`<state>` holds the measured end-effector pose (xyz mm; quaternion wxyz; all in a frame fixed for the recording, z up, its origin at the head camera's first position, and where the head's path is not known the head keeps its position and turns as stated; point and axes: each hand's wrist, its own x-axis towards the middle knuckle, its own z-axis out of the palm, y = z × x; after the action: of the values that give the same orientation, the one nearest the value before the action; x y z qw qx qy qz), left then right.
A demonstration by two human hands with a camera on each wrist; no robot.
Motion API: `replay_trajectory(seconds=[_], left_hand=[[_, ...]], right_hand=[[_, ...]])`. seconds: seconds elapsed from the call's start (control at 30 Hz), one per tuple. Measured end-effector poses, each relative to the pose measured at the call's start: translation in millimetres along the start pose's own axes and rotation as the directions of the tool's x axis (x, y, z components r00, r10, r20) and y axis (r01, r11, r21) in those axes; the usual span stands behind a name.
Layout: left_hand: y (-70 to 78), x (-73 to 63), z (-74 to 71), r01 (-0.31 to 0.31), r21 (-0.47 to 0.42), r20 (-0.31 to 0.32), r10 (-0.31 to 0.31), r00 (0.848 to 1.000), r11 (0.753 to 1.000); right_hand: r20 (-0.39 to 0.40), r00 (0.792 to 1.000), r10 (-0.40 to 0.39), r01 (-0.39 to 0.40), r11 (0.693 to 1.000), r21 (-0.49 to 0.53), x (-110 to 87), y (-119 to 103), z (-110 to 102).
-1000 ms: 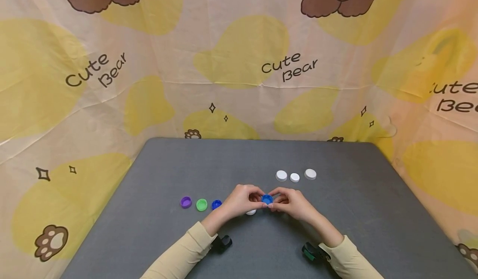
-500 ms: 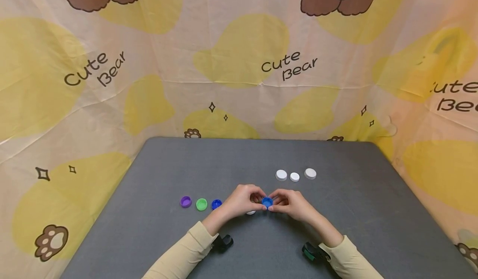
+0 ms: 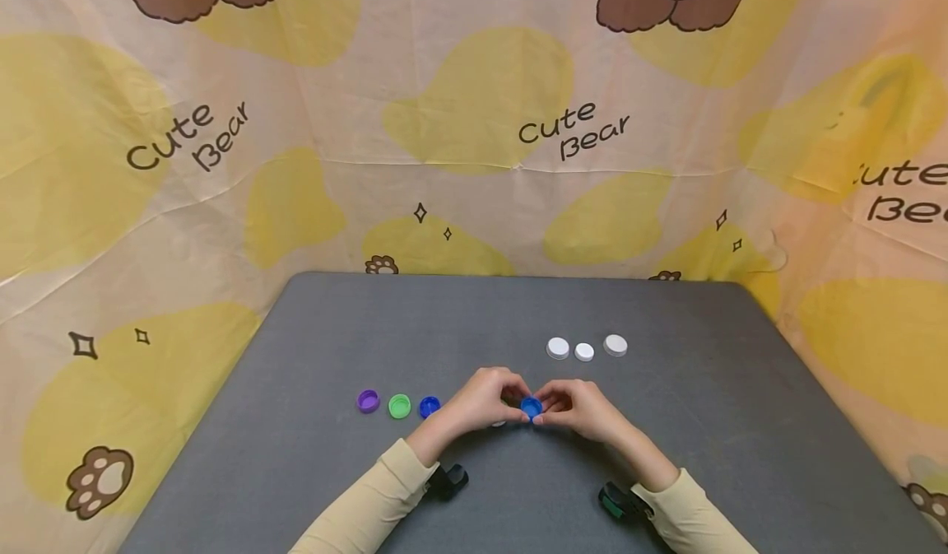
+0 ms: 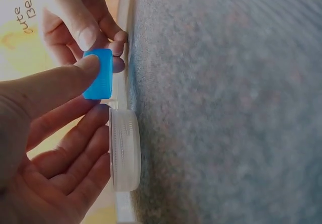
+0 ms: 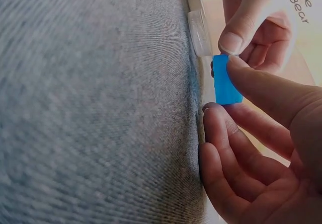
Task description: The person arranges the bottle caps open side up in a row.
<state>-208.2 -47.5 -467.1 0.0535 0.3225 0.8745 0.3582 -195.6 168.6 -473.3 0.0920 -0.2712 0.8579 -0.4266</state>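
Between my two hands is a light blue bottle cap point(image 3: 531, 407), its hollow side facing up in the head view. My left hand point(image 3: 480, 401) pinches it from the left, with the thumb on its side in the left wrist view. From the other side my right hand point(image 3: 581, 408) pinches the same cap between thumb and fingers. A white cap point(image 4: 126, 148) stands beside the left hand's curled fingers; in the head view that hand hides most of it.
Left of the hands, a purple cap point(image 3: 369, 402), a green cap point(image 3: 400, 407) and a darker blue cap point(image 3: 429, 407) form a row on the grey table point(image 3: 415, 315). Farther back lie three white caps point(image 3: 558, 348). A printed cloth point(image 3: 474, 109) hangs behind the table.
Both hands have brought the light blue cap slightly nearer the body and lower. The white cap by the left hand has become more covered. The other caps stay put.
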Motion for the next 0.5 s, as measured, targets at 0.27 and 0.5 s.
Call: replay_trajectory(seconds=[0.27,0.5], left_hand=[[-0.9,-0.3,1.3,0.023,0.028,0.016,-0.023,1.000,0.999],[0.0,-1.2,1.2,0.057,-0.001,0.036,-0.057,0.998,0.998]], right_hand=[[0.003,1.000,-0.007,0.007,1.000,-0.021,0.7,2.0,2.9],[0.004,1.000,-0.005,0.005,1.000,-0.026,1.2,2.0,4.9]])
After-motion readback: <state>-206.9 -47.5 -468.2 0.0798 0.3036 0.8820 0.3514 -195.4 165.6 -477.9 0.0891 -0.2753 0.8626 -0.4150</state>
